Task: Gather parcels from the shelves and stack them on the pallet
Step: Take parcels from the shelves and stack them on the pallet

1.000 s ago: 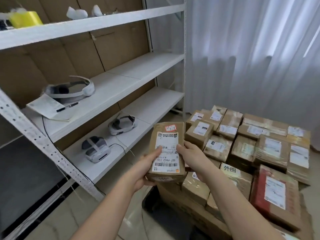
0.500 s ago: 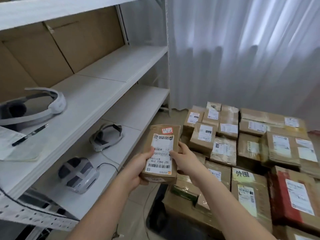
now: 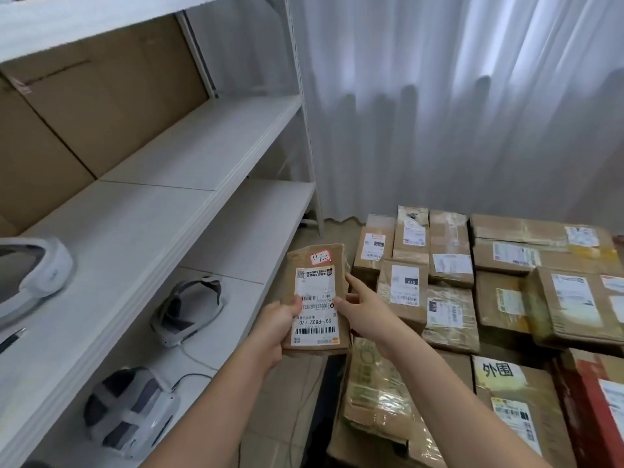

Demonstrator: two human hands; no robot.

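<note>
Nearest, low on the bottom shelf (image 3: 236, 238): a white headset (image 3: 130, 412) with grey straps, cable trailing off it. A second headset (image 3: 189, 307) just beyond on the same shelf, nearer the front edge.

Both forearms reach forward over the gap between shelving and parcel stack. Left hand (image 3: 275, 327) grips the brown parcel (image 3: 319, 298) along its left edge, thumb curled over the top face onto the white shipping label, fingers underneath. Right hand (image 3: 364, 310) at the parcel's right edge, index finger stretched out along that edge, thumb touching the label; the other fingers are hidden, so whether this hand truly grips cannot be told. Parcel held in the air, tilted, barcode toward the person, a small red-bordered sticker at its far end.

To the right, stacked parcels (image 3: 449, 275) packed side by side, most bearing white labels; one nearer box carries a handwritten tag (image 3: 498, 371).

Middle shelf (image 3: 162, 211): a third headset (image 3: 33, 275) and a pen (image 3: 11, 337) at the left edge of view. Cardboard backing (image 3: 111, 96) behind. White curtain (image 3: 456, 96) beyond the stack.
</note>
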